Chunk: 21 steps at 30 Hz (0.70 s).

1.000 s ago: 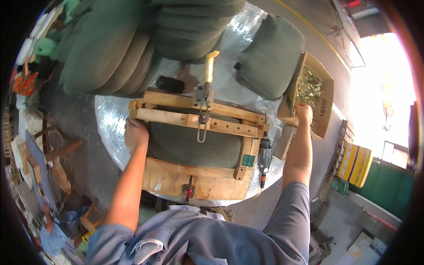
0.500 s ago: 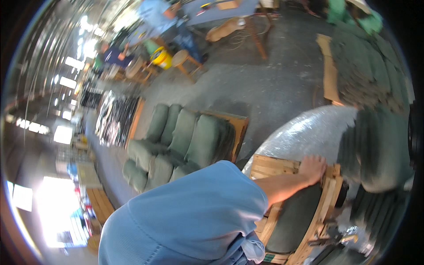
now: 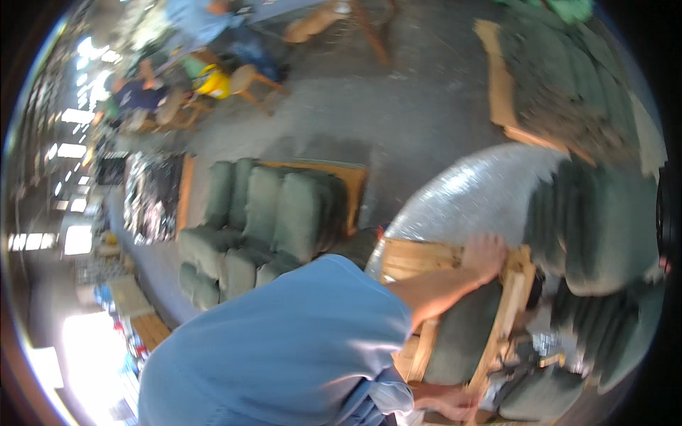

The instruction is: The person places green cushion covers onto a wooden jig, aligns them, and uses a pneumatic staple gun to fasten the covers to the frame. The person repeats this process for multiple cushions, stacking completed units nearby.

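Note:
A wooden pallet (image 3: pixel 520 284) of pale slats lies at the lower right, with a dark green padded piece (image 3: pixel 465 330) showing between its boards. My left hand (image 3: pixel 486 255), at the end of a blue-sleeved arm, has its fingers curled over the pallet's far end. At the near end, by the picture's lower edge, my right hand (image 3: pixel 451 402) grips the end of the same pallet's side rail. Blur softens its fingers. Beyond the pallet spreads a shiny sheet of clear plastic wrap (image 3: pixel 465 188).
Green cushion-like pieces (image 3: pixel 263 206) stand in rows on a board to the left. More green stacks (image 3: pixel 604 220) rise close on the right, with a large pile (image 3: pixel 568 78) behind. A yellow bucket (image 3: pixel 213 82), a stool (image 3: pixel 245 77) and people are at the far left.
My right hand has come into view at the pallet's near end. My left hand stays on the far end. The surroundings have shifted left and up in the picture.

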Available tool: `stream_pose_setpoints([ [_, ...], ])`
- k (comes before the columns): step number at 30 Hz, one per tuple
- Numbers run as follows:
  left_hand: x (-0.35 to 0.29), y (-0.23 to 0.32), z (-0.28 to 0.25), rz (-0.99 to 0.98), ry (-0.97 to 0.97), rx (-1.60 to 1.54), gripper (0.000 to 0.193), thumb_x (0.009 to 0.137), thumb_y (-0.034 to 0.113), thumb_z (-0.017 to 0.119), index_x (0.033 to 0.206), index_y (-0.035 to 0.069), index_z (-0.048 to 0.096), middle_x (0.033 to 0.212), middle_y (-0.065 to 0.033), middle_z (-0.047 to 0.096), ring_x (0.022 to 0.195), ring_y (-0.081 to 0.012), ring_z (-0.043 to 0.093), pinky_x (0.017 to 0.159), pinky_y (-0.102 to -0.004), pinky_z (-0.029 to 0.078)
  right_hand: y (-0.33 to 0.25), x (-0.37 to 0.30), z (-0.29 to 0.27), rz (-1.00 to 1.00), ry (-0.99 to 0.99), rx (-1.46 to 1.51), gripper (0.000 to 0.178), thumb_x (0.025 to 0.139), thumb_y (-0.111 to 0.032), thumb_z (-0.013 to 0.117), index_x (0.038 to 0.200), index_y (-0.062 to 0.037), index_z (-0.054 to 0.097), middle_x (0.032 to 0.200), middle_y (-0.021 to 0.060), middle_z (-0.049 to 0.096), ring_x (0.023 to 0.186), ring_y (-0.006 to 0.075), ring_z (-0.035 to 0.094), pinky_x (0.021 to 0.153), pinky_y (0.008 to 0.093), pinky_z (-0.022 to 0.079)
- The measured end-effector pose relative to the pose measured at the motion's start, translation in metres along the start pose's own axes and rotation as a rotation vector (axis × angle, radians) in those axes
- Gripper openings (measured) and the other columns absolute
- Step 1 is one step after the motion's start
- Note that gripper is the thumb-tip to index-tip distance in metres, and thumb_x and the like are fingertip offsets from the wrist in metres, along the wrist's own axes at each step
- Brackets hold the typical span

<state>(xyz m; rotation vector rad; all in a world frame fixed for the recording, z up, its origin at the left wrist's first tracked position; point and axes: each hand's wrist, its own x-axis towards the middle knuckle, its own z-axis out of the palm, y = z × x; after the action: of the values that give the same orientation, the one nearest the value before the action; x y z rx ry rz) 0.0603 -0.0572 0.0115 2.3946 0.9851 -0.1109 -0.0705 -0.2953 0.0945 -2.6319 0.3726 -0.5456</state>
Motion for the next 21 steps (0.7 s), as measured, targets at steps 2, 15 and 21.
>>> stream_pose_setpoints([
  [2,0.002,0.001,0.003,0.024,0.080,-0.039,0.027,0.107,0.032,0.052,0.116,0.010,0.067,0.111,-0.0103,0.069,0.106,-0.0313,0.065,0.087,-0.0494,0.047,-0.034,-0.017,0.038,0.078,-0.017,0.064,0.021,0.100,-0.021,0.073,0.111,-0.0052,0.080,0.108,0.0167,0.075,0.095,0.0303,0.070,0.084,0.0402,0.058],
  [15,0.001,-0.005,0.000,-0.048,-0.046,-0.191,0.033,0.101,0.028,0.056,0.123,0.007,0.069,0.125,-0.0139,0.066,0.125,-0.0324,0.057,0.099,-0.0500,0.043,-0.123,-0.025,0.130,0.161,-0.246,-0.002,0.045,0.095,-0.063,0.071,0.115,-0.0244,0.080,0.107,-0.0025,0.082,0.092,0.0241,0.078,0.075,0.0429,0.060],
  [21,0.015,-0.019,-0.005,0.023,-0.102,-0.266,0.037,0.107,0.036,0.055,0.128,0.008,0.065,0.126,-0.0107,0.064,0.123,-0.0303,0.056,0.097,-0.0478,0.045,-0.094,-0.009,0.141,-0.064,-0.331,-0.169,0.028,0.107,-0.045,0.062,0.117,-0.0255,0.079,0.115,0.0001,0.081,0.097,0.0263,0.077,0.076,0.0432,0.058],
])
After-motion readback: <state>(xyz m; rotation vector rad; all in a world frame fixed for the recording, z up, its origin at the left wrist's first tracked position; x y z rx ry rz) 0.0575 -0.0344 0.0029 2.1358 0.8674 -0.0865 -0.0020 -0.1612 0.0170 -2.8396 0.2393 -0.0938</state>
